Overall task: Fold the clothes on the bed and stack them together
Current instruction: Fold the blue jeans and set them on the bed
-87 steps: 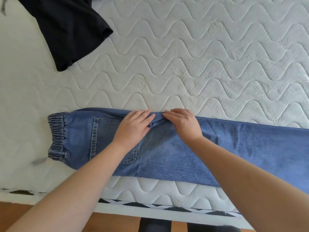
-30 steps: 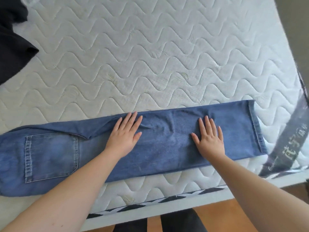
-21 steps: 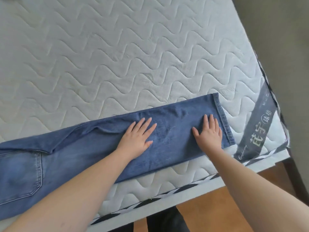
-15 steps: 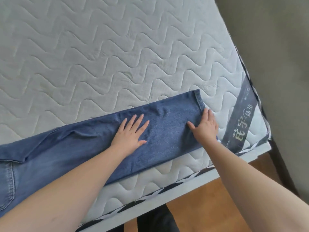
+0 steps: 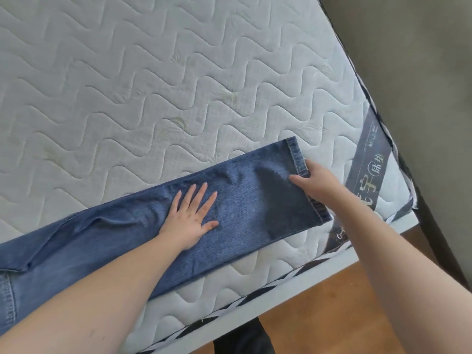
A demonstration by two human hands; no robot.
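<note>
A pair of blue jeans, folded leg on leg, lies lengthwise along the near edge of the white quilted mattress. Its waist end runs out of view at the left. My left hand presses flat on the middle of the leg with fingers spread. At the leg's right end, my right hand grips the hem, thumb on top of the denim and fingers curled under the cuff.
A grey label band with lettering crosses the mattress's right corner. A grey wall rises right of the bed. Wooden floor and the person's dark trouser legs show below the mattress edge.
The view has swung right along the jeans. My right hand slid from flat on the leg to the hem and now grips it. The left hand followed rightward and still presses flat.
</note>
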